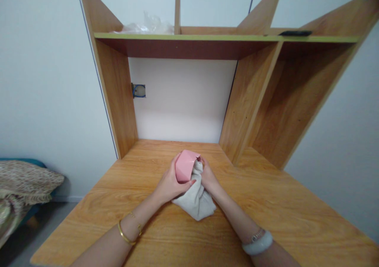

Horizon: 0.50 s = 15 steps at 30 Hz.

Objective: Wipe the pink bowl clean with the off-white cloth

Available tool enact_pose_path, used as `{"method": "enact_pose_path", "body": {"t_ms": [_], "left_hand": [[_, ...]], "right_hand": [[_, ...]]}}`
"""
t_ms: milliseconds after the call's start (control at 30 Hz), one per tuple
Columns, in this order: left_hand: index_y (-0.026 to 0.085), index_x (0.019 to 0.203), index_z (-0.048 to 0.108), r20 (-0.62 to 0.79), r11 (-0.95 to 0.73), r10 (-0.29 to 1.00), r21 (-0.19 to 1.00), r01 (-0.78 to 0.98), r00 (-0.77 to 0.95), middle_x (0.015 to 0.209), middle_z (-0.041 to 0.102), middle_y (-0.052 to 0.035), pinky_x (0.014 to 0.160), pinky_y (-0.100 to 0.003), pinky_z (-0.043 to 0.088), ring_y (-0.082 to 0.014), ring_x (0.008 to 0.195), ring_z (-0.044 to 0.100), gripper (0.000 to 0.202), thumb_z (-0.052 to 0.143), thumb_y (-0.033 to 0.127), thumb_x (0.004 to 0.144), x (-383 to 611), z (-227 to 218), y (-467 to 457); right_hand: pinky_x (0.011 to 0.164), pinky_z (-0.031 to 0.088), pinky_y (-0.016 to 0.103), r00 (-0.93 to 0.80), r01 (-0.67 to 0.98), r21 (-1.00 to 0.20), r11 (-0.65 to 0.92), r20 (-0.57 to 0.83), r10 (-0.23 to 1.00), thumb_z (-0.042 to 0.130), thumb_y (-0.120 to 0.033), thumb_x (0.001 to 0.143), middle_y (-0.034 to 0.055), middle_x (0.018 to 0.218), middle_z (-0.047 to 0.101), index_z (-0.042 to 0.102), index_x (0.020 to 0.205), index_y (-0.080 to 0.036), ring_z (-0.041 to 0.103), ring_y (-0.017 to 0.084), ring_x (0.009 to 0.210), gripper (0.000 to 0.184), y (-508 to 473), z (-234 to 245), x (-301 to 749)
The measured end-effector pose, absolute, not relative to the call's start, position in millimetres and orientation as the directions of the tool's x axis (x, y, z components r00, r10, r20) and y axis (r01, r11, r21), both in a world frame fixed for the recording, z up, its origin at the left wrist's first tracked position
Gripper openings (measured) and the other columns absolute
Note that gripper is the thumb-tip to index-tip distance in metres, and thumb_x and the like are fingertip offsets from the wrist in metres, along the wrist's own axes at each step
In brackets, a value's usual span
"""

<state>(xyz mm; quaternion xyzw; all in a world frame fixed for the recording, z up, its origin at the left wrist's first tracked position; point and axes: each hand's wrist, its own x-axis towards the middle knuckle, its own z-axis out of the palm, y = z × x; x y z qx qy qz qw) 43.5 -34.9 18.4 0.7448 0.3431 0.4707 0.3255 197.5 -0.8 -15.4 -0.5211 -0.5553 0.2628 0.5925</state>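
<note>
I am looking down at my two hands in the middle of the desk [266, 204]. My left hand [170, 184] is wrapped around a pink cup [185, 165]. It grips the cup from the side, with the thumb across the front. The cup is tipped over, so its mouth points to the right, and it is just above the desk.

My right hand [209, 177] grasps a pale cloth [197, 200]. The top of the cloth is pushed into the mouth of the cup. The rest hangs down, and its end lies on the desk between my wrists. I cannot see my right fingertips, because the cup and the cloth hide them.

I think this is the wiping step, with the cloth rubbing the inside of the cup. The next move needs the left hand to hold the cup tight so it does not slip. The right hand has to turn the cloth all the way round inside.

Up on the shelf [207, 37] there is a clear bag [148, 24].
</note>
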Motion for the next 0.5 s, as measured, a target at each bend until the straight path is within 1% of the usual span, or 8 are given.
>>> {"method": "enact_pose_path", "body": {"t_ms": [100, 167, 233, 333, 400, 500], "left_hand": [[0.018, 0.137, 0.019, 0.476, -0.555, 0.813, 0.808, 0.199, 0.336, 0.13, 0.044, -0.0128, 0.102, -0.04, 0.03, -0.0257, 0.117, 0.044, 0.089, 0.069, 0.033, 0.064, 42, 20, -36], [0.017, 0.136, 0.023, 0.471, -0.559, 0.805, 0.806, 0.193, 0.362, 0.129, 0.045, -0.0127, 0.101, -0.039, 0.032, -0.0257, 0.117, 0.044, 0.087, 0.07, 0.032, 0.063, 41, 20, -36], [0.017, 0.134, 0.027, 0.459, -0.56, 0.799, 0.803, 0.203, 0.388, 0.129, 0.046, -0.0123, 0.1, -0.039, 0.032, -0.0261, 0.116, 0.045, 0.086, 0.071, 0.031, 0.061, 40, 21, -37], [0.018, 0.132, 0.031, 0.44, -0.551, 0.806, 0.802, 0.231, 0.396, 0.126, 0.049, -0.0118, 0.099, -0.039, 0.034, -0.0267, 0.113, 0.047, 0.084, 0.071, 0.03, 0.06, 38, 23, -34], [0.017, 0.129, 0.034, 0.437, -0.547, 0.809, 0.804, 0.231, 0.395, 0.121, 0.052, -0.0118, 0.097, -0.038, 0.036, -0.0268, 0.11, 0.05, 0.079, 0.07, 0.028, 0.06, 35, 26, -31], [0.018, 0.123, 0.041, 0.443, -0.547, 0.809, 0.807, 0.222, 0.386, 0.114, 0.057, -0.0102, 0.092, -0.037, 0.041, -0.0262, 0.104, 0.053, 0.069, 0.068, 0.024, 0.06, 29, 30, -26]], "right_hand": [[0.072, 0.048, 0.034, 0.265, 0.315, -0.918, 0.241, 0.329, 0.907, 0.068, -0.027, 0.051, 0.0086, 0.09, 0.067, 0.031, 0.129, -0.013, 0.063, 0.022, 0.081, 0.087, -4, -7, 204], [0.067, 0.048, 0.032, 0.278, 0.39, -0.899, 0.2, 0.322, 0.905, 0.067, -0.028, 0.052, 0.0058, 0.08, 0.067, 0.024, 0.134, -0.012, 0.063, 0.022, 0.074, 0.093, -10, 1, 208], [0.061, 0.047, 0.03, 0.274, 0.457, -0.869, 0.192, 0.342, 0.899, 0.065, -0.028, 0.056, 0.0025, 0.072, 0.066, 0.019, 0.136, -0.013, 0.062, 0.02, 0.066, 0.094, -16, 9, 211], [0.059, 0.046, 0.027, 0.215, 0.488, -0.836, 0.252, 0.395, 0.893, 0.06, -0.026, 0.062, 0.0009, 0.07, 0.065, 0.015, 0.139, -0.014, 0.061, 0.018, 0.063, 0.09, -23, 15, 211], [0.059, 0.045, 0.027, 0.181, 0.508, -0.811, 0.291, 0.43, 0.884, 0.058, -0.024, 0.065, 0.0011, 0.071, 0.065, 0.015, 0.139, -0.016, 0.061, 0.018, 0.064, 0.086, -25, 14, 209], [0.058, 0.044, 0.026, 0.183, 0.582, -0.765, 0.275, 0.453, 0.873, 0.056, -0.025, 0.067, 0.0013, 0.07, 0.064, 0.019, 0.139, -0.019, 0.061, 0.019, 0.064, 0.081, -26, 9, 204]]}}
